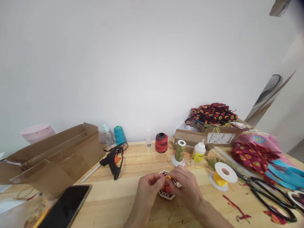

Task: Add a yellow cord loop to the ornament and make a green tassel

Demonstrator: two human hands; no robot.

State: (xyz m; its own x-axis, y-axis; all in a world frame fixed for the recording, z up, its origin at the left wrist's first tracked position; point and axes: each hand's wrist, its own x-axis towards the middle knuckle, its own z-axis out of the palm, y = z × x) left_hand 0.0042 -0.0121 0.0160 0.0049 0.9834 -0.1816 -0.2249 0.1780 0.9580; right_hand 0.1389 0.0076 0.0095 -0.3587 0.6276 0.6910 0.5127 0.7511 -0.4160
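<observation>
My left hand (152,187) and my right hand (184,183) meet at the front middle of the table. Between their fingertips is a small loop of yellow cord (168,178), with thumbs and forefingers pinched on it from both sides. Directly under the fingers lies a hexagonal wooden lattice ornament (163,195) with red patterned fabric in its middle. My hands cover part of its left and right edges. Whether the cord is fixed to the ornament I cannot tell.
A spool of yellow cord (220,179) and black scissors (268,193) lie to the right. Behind stand a glue bottle (199,152), green thread (180,151) and red thread (161,143). Leftward are a glue gun (112,161), a phone (67,205) and a cardboard box (64,158).
</observation>
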